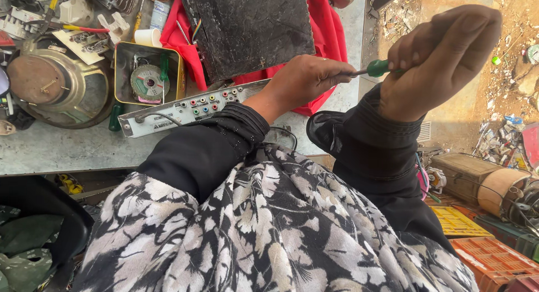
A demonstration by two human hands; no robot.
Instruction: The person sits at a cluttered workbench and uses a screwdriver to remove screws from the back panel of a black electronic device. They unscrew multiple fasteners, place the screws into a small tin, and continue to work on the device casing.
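Both hands are gripping a green-handled screwdriver [377, 68] out past the tabletop's [67, 149] right edge. Right hand [441, 62] is closing round the handle, left hand [306, 78] is pinching the shaft, which is lying about level between them.

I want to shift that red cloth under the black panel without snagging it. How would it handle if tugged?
The red cloth looks floppy: it lies folded and draped on the bench. It probably won't slide freely, since the black panel rests on it, and pulling may drag the panel. It seems light.
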